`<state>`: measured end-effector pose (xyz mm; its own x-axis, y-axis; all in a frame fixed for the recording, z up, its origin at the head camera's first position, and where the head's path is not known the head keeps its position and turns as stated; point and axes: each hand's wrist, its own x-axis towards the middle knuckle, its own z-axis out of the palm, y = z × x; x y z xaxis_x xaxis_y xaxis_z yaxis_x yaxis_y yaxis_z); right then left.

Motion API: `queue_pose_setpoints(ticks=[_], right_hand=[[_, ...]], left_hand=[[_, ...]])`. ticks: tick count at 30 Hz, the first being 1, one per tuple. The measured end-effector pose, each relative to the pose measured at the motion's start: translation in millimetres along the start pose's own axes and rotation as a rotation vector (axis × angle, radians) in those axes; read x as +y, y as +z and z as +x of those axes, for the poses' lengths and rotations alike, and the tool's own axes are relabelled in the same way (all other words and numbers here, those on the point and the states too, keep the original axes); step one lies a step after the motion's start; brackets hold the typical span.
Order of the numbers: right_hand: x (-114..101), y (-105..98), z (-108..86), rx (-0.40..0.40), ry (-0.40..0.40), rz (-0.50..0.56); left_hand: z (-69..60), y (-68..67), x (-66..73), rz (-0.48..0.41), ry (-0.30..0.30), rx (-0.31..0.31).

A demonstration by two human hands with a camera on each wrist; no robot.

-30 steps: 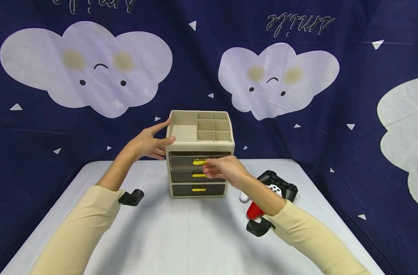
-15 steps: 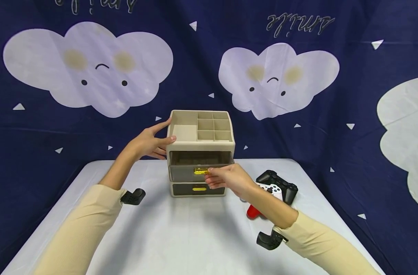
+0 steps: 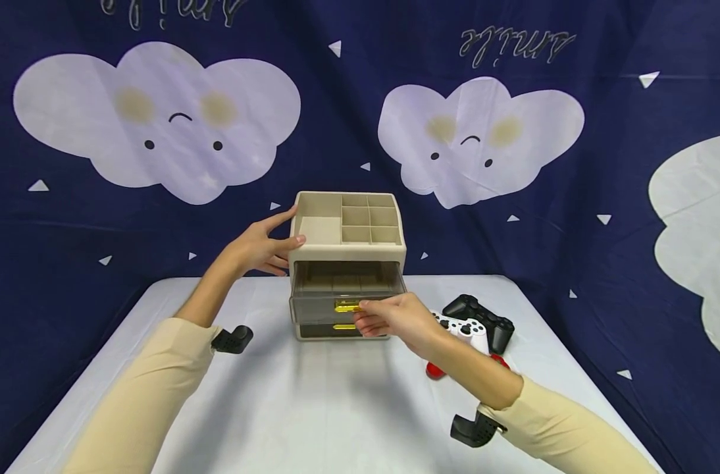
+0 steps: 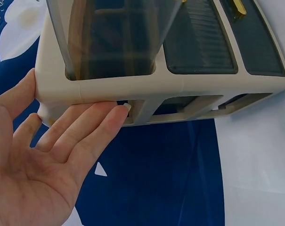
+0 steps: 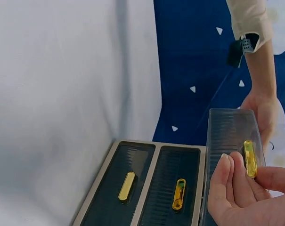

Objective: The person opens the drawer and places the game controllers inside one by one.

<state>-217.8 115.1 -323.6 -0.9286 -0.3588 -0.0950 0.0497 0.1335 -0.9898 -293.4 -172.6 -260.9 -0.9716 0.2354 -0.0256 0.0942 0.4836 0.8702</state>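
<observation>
**Pinching the yellow handle (image 3: 345,307) of the organizer's (image 3: 347,253) top drawer**

At the organizer's left side, your left hand (image 3: 256,249) braces it: the thumb lies over the top rim, and the other fingers rest fairly straight against the frame. It seems a sound place to press, since the box looks like light, stiff plastic that could slide or tip if you pull on its front alone.

The organizer stands upright on the white surface (image 3: 277,408). Its top drawer (image 3: 312,311) sticks partway out of its front, below the divided top compartments, while the two drawers beneath are closed.

At the organizer's front, just right of its middle, your right hand (image 3: 403,320) pinches the yellow handle between thumb and fingers. The drawer is see-through and probably light, rigid and rather slick, so the handle is a better hold than the smooth front. It is small and glossy; pinch it near its centre and draw straight, because a sideways pull may jam the drawer.

To the organizer's right lie a white controller (image 3: 472,332), a red one (image 3: 436,370) partly hidden under your forearm, and a black one (image 3: 503,329) farthest out.
</observation>
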Motion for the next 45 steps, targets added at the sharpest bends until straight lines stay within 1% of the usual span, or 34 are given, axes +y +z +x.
queue_pose_setpoints(ticks=[6, 11, 15, 21, 24, 27, 30, 33, 37, 40, 45], right_hand=[[1.3, -0.5, -17.1, -0.027, -0.021, -0.016], [2.1, 1.4, -26.7, -0.038, -0.023, -0.007], [5.4, 1.4, -29.9, -0.052, -0.034, -0.015], [8.7, 2.5, -29.2, -0.058, -0.045, -0.031], [7.6, 1.6, -29.6, -0.064, -0.033, -0.064], [4.1, -1.1, -32.0, -0.07, -0.003, -0.128], [-2.3, -6.9, -34.2, -0.105, 0.024, -0.194], [-12.2, -16.6, -36.0, -0.165, 0.038, -0.274], [-27.6, -33.1, -38.6, -0.199, 0.054, -0.391], [-36.0, -45.1, -39.7, -0.177, 0.059, -0.408], [-38.3, -64.4, -40.5, -0.093, 0.039, -0.383]], left_hand=[[-1.4, -0.7, 1.1, 0.009, -0.013, 0.0], [-0.4, 0.0, 1.1, 0.012, -0.012, 0.0], [-0.2, 0.3, 1.6, 0.011, -0.013, -0.007], [-1.0, -1.4, 1.2, 0.011, -0.005, -0.001], [-1.4, -1.6, 0.9, 0.011, -0.005, 0.001], [-1.5, -1.1, 0.5, 0.012, -0.006, -0.002], [-0.7, -0.5, 0.4, 0.012, -0.001, -0.007], [0.0, -0.5, 0.2, 0.012, 0.004, -0.01], [-0.3, -1.0, 0.4, 0.012, 0.0, -0.013], [-0.3, -0.7, 0.6, 0.014, -0.002, -0.011], [0.2, 0.1, 0.1, 0.015, -0.006, -0.008]])
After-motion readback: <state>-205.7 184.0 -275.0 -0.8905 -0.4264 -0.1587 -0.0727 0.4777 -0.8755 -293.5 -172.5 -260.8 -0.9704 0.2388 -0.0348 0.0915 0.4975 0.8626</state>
